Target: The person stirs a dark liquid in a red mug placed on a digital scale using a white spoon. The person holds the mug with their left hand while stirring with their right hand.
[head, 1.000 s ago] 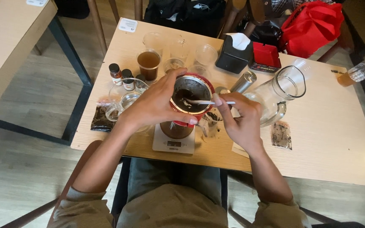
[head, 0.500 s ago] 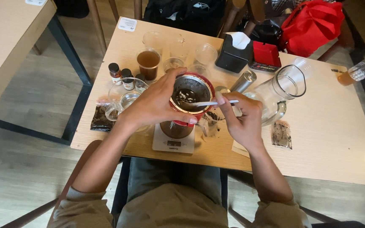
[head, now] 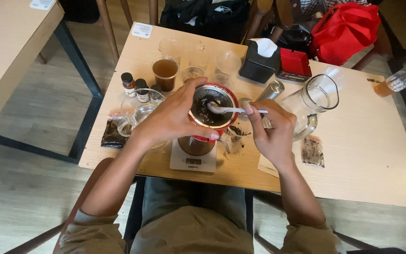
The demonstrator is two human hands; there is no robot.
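My left hand [head: 172, 117] grips the rim of a red dripper [head: 222, 123] holding dark wet grounds. The dripper sits on a glass vessel of brown liquid on a small white scale [head: 191, 160]. My right hand [head: 273, 134] pinches the handle of a white spoon [head: 229, 109] whose bowl lies in the grounds. Both hands are over the front middle of the wooden table [head: 367, 155].
A glass pitcher [head: 318, 101] stands right of my right hand. Several clear cups, one with brown liquid [head: 165, 74], small dark bottles [head: 135, 87], a black tissue box [head: 259, 61], a red box [head: 294, 63], a metal cylinder [head: 271, 89] and dark sachets [head: 313, 151] surround the scale.
The spoon's bowl has shifted slightly within the grounds. Both hands stay in nearly the same place.
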